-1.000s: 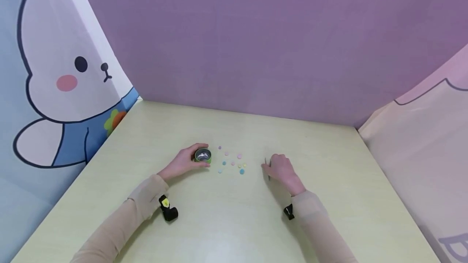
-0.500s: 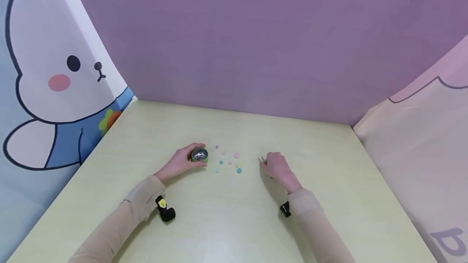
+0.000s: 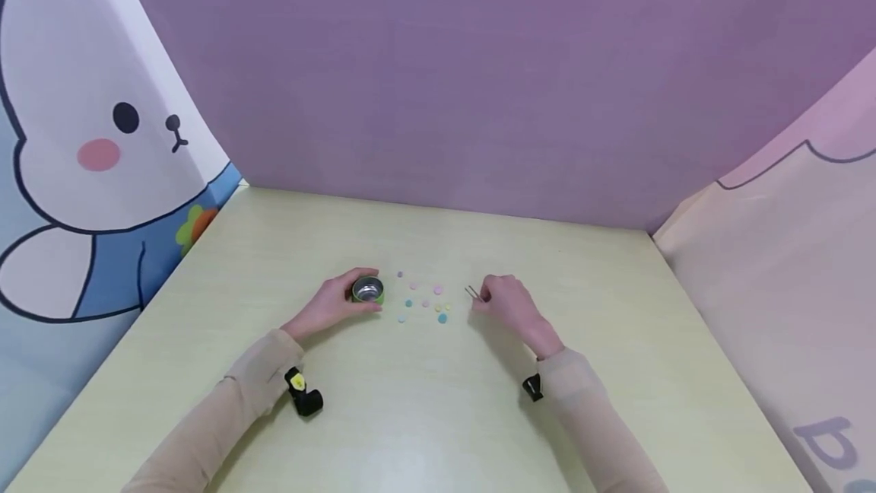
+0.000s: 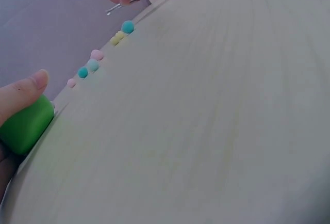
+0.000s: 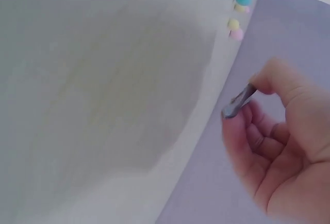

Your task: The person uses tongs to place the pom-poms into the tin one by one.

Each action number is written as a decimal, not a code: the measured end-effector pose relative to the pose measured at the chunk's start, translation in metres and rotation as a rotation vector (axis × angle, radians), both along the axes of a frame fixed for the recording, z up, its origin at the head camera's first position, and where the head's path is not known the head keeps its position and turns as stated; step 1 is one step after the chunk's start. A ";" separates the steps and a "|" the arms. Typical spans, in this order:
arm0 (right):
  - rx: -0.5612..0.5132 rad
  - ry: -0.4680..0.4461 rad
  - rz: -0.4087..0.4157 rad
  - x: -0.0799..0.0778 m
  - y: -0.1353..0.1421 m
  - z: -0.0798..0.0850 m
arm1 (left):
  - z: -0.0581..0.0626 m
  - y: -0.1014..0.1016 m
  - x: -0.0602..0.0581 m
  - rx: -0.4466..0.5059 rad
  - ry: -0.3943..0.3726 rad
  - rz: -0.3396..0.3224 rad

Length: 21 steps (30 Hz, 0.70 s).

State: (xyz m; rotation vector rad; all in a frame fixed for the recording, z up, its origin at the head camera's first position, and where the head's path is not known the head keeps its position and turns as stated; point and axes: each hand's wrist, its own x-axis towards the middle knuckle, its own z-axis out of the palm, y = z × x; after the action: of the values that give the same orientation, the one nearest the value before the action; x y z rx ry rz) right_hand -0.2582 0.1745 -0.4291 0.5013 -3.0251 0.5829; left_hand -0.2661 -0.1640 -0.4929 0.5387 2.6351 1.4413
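My left hand (image 3: 333, 304) holds a small round tin (image 3: 368, 290), green outside and shiny metal inside, with thumb and fingers on opposite sides. The left wrist view shows the tin's green wall (image 4: 30, 123) under the thumb, standing on the table. Between thumb and fingers, my right hand (image 3: 512, 306) pinches metal tweezers (image 3: 473, 292) above the table. In the head view their two prongs point left, slightly apart, with nothing visible between them. Small pastel pompoms, among them a large blue one (image 3: 442, 318) and a pink one (image 3: 438, 291), lie scattered between the hands.
The pale wooden table (image 3: 411, 417) ends at a purple back wall (image 3: 445, 82). A cartoon-printed cloth (image 3: 61, 97) hangs on the left, a pale one (image 3: 773, 265) on the right. Black wrist cameras (image 3: 306, 395) sit by the cuffs.
My right hand has moved left toward the pompoms and turned the tweezers so that their prongs point left. The left hand still holds the tin. The whole head view has shifted slightly.
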 end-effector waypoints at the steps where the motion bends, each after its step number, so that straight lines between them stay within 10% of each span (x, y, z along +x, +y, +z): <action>1: -0.001 0.017 0.031 -0.001 -0.002 0.001 | 0.001 -0.001 0.001 0.002 -0.002 0.004; 21: 0.045 -0.015 0.315 -0.004 -0.016 0.002 | 0.002 -0.015 0.004 -0.017 0.031 0.016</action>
State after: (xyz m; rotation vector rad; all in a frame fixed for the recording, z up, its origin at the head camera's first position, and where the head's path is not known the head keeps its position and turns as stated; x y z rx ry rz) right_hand -0.2621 0.1583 -0.4275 0.9906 -2.9987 0.5295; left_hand -0.2622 -0.1786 -0.4904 0.5441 2.6791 1.4252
